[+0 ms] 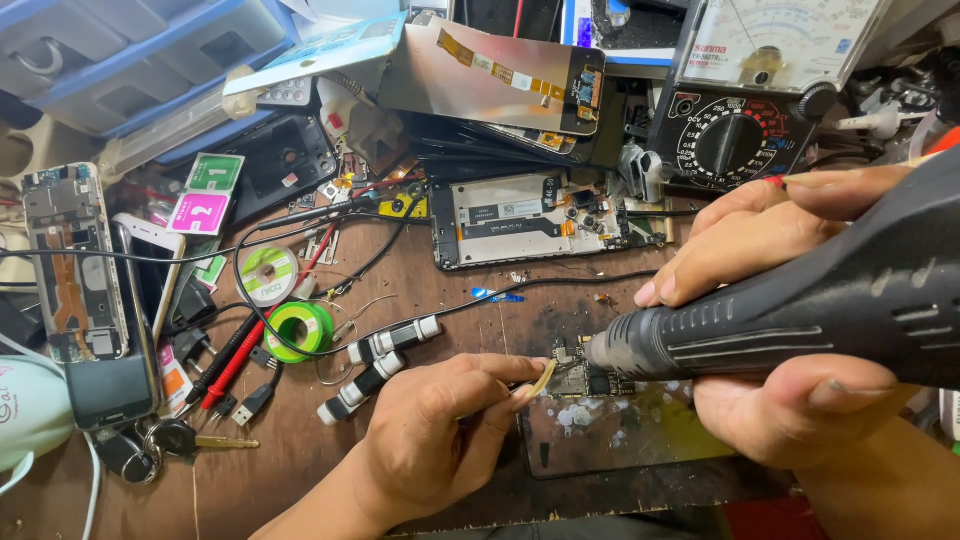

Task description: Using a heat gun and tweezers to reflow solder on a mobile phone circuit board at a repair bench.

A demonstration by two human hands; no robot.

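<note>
My right hand (790, 330) grips one black hot-air handle (800, 310), nozzle over one small circuit board (580, 378) on the worktop (300, 460) (centre front); my left hand (440, 430) pinches tweezers (535, 383) beside it

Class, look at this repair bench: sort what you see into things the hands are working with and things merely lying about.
In use:
- right hand gripping the black ribbed hot-air tool
- left hand holding thin tweezers
- small circuit board under the nozzle

Lying about:
- black analogue multimeter
- green solder wick reel
- opened phone frame
- red and black test probes
</note>
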